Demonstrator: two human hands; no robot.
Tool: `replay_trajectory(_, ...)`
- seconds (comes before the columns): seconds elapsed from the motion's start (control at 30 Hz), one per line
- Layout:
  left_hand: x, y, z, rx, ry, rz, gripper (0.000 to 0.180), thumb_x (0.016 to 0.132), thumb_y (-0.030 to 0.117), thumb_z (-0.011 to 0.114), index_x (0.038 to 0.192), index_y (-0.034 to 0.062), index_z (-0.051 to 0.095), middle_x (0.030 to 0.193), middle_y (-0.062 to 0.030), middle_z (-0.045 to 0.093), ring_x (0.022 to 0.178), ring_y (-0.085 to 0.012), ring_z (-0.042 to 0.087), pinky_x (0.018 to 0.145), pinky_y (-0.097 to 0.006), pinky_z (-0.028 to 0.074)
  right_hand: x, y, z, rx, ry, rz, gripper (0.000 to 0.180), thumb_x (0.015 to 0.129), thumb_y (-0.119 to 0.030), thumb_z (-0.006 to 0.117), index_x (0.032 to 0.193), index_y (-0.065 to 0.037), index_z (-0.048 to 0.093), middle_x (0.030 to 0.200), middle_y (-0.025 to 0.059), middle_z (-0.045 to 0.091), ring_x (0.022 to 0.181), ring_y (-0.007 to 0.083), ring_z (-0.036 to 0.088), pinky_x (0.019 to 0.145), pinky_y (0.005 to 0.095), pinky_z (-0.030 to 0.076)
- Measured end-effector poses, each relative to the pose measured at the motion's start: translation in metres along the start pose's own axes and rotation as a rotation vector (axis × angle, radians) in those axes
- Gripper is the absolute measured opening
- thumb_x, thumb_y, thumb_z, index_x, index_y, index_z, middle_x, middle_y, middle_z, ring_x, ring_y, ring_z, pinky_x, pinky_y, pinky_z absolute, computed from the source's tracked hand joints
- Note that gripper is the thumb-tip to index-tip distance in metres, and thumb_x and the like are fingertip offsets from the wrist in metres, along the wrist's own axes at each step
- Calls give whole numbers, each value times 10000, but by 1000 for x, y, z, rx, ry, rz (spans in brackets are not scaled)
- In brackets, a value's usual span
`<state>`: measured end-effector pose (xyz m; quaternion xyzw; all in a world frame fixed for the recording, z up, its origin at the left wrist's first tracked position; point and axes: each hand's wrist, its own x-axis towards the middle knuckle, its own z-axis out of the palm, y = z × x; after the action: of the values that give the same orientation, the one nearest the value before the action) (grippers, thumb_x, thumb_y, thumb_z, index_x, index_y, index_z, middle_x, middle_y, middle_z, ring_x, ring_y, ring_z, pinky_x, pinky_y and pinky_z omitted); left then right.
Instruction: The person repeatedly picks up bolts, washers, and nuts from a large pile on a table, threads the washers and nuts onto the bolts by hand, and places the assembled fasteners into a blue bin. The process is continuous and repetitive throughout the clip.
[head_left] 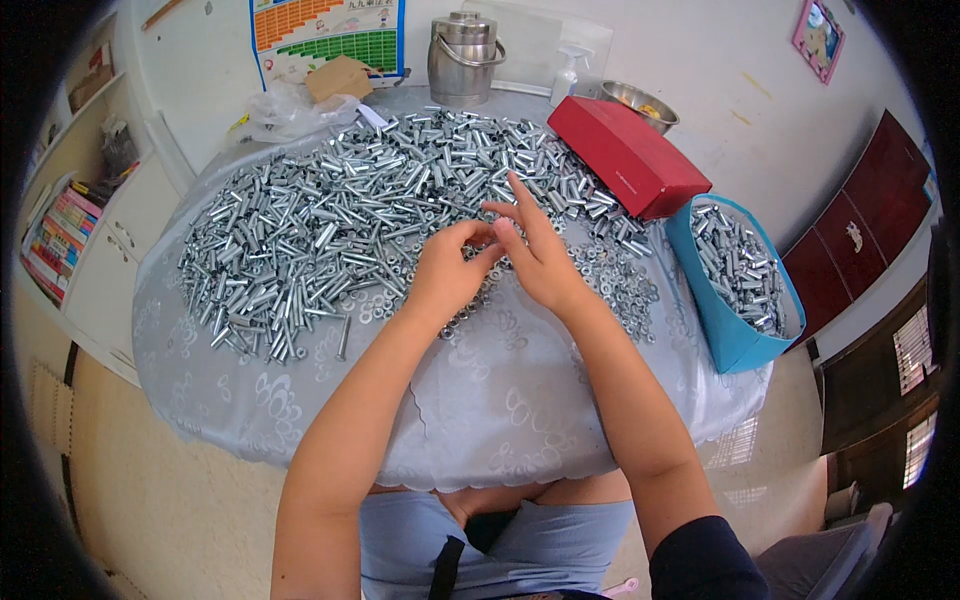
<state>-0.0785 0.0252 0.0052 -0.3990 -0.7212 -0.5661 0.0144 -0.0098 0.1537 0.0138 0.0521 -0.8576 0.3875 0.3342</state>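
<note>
My left hand (447, 272) is closed in a pinch above the front of a big heap of metal fasteners (330, 215). What its fingertips hold, if anything, is hidden. My right hand (543, 260) meets it from the right, its thumb at the left fingertips and its index finger stretched away from me. The right fingers are apart, and I see nothing between them. Beneath and beside both hands lie many small nuts and washers (622, 290). Shiny bolts and sleeves make up the rest of the heap. A single bolt (344, 338) lies at the heap's front edge.
A red box (630, 155) rests at the heap's right, beside a blue fabric bin (745, 350) full of metal sleeves. Behind stand a lidded steel pot (463, 65), a spray bottle (567, 78) and a steel bowl (655, 112). Plastic bags (290, 112) lie at the back left.
</note>
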Motion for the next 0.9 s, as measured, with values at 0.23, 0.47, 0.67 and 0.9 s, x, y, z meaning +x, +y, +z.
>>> replay_trajectory(0.23, 5, -9, 3, -298, 67, -83, 259, 808, 93, 648, 1058, 42, 606, 821, -42, 636, 719, -74, 554, 627, -209, 427, 2, 6, -3, 85, 73, 67, 351, 894, -213, 503, 1175, -2, 505, 1075, 149, 586, 1000, 290, 530, 869, 358, 401)
replay_trajectory(0.47, 9, -17, -3, -366, 69, -118, 299, 806, 77, 644, 1098, 37, 596, 792, -63, 639, 686, -79, 565, 624, -209, 442, -10, -9, -21, -224, -157, 19, 148, 778, -137, 594, 839, -12, 644, 834, 129, 634, 817, 292, 580, 733, 366, 457)
replay_trajectory(0.67, 13, -12, -11, -554, 151, -348, 308, 789, 108, 678, 1065, 1, 592, 765, -73, 642, 692, -100, 599, 609, -216, 475, -20, -14, -31, -345, -390, 87, 154, 722, -176, 659, 800, -44, 671, 753, 116, 622, 734, 276, 587, 663, 353, 465)
replay_trajectory(0.9, 14, -17, -17, -784, 172, -543, 319, 788, 168, 692, 1034, 13, 561, 841, -67, 630, 734, -132, 614, 641, -244, 509, -24, -24, -28, -496, -416, 131, 211, 704, -245, 688, 791, -54, 671, 795, 106, 627, 760, 270, 597, 668, 356, 473)
